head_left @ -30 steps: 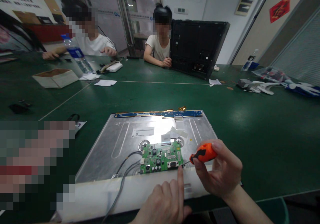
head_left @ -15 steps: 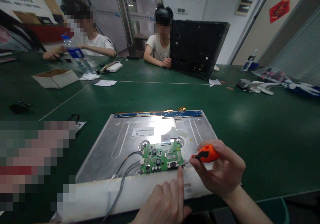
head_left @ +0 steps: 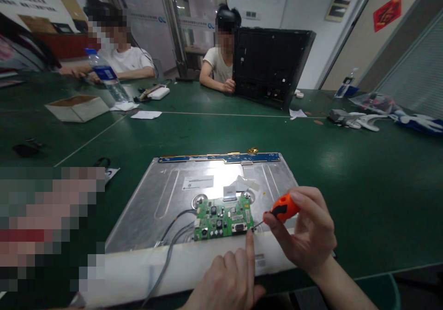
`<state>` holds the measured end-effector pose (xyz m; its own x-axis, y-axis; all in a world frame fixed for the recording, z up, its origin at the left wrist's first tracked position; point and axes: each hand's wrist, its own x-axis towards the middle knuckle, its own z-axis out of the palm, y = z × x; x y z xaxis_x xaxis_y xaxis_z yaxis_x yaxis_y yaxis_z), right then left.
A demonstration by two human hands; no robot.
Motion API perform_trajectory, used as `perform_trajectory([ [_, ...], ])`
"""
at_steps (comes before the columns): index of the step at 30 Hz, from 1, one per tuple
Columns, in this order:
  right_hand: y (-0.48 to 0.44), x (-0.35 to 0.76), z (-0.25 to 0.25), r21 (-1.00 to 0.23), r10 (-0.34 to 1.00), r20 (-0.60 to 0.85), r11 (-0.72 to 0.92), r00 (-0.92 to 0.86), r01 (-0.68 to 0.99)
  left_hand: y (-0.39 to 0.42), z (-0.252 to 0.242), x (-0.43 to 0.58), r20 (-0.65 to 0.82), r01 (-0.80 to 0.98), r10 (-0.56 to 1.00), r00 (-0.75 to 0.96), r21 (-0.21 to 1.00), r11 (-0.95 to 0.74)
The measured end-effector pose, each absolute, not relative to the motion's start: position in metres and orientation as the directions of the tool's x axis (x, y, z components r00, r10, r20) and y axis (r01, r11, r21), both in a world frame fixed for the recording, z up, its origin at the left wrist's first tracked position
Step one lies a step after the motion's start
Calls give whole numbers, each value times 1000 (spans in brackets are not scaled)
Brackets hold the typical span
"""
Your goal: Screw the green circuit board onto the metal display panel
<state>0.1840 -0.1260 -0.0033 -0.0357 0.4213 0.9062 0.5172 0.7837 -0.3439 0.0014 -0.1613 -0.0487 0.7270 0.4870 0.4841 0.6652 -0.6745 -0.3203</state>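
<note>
A green circuit board (head_left: pixel 224 215) with a connector on its front edge lies on the metal back of a display panel (head_left: pixel 166 208). My right hand (head_left: pixel 309 231) is closed around the orange and black handle of a screwdriver (head_left: pixel 282 208). Its thin shaft slants down to the board's front right corner, where the tip is too small to make out clearly. My left hand (head_left: pixel 224 277) stretches its index finger to that same corner, the other fingers curled, holding nothing visible. Grey cables (head_left: pixel 169 250) run from the board's left side. A blue circuit strip (head_left: pixel 221 158) lines the panel's far edge.
Across the green table (head_left: pixel 360 194), one person holds up a black display housing (head_left: pixel 266 65); another sits at the left. A small open box (head_left: pixel 76 108), a water bottle (head_left: pixel 110 77) and paper lie at the far left. Gloves (head_left: pixel 363 120) lie at the far right.
The screwdriver handle has tipped up, and my right hand has shifted slightly up with it. My left hand stays in place. Across the table, the black housing has moved slightly left.
</note>
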Motion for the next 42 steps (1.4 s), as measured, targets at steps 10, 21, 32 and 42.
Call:
perform_trajectory([
  [10,-128,183,-9,-388,473,880,760,-33,522,-161,-37,1,463,649,484,743,-323,-688],
  [21,-123,183,3,-293,374,926,792,-46,536,-159,-38,1,453,645,485,748,-327,-690],
  [32,-126,183,-9,-333,411,911,756,-13,563,-160,-41,1,461,644,475,749,-342,-684],
  [42,-125,184,-3,-329,400,917,777,-17,536,-160,-39,1,459,641,476,751,-329,-693],
])
